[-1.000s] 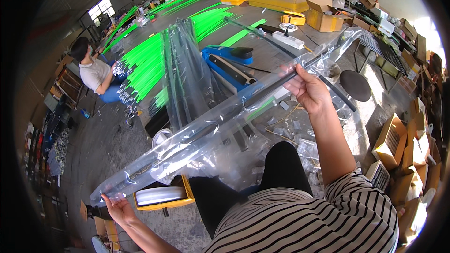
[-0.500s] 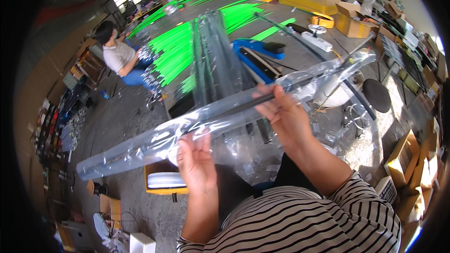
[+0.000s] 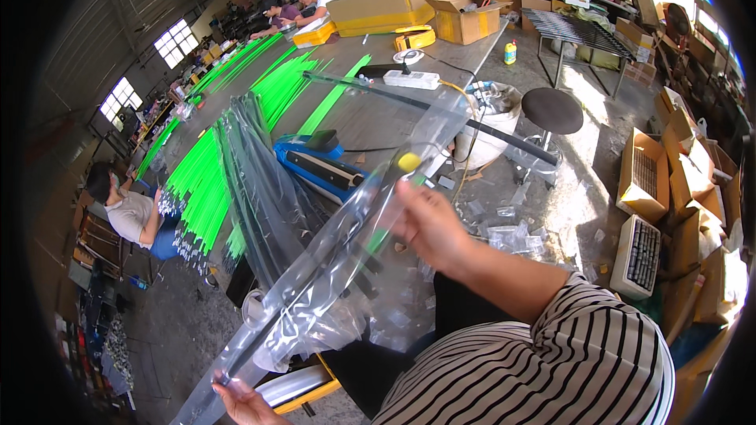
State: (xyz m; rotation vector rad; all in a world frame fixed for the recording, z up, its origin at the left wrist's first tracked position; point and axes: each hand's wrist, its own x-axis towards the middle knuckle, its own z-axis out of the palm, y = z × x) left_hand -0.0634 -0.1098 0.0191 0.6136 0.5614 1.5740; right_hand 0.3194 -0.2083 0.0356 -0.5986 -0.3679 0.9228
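Just below the yellow tip (image 3: 409, 162) of the dark rod (image 3: 272, 323), the right hand (image 3: 429, 224) has its fingers curled in on the clear plastic sleeve (image 3: 315, 256) around that rod, while the left hand (image 3: 246, 403), partly cut off by the lower edge, pinches the sleeve at its lower stretch. Slick film and the steep slope toward the left hand could, I judge, let the rod slip down inside if the right hand's hold is slack; squeezing too hard might instead crease or split the film. The sleeve runs slantwise from hand to hand, touching both, its limp top reaching past the yellow tip across the dark bar (image 3: 504, 136), where a swing could snag. Farther out, the blue tool (image 3: 323, 165), a clear plastic bundle (image 3: 252, 197) and many green rods (image 3: 197, 193) lie on the desk (image 3: 374, 126).
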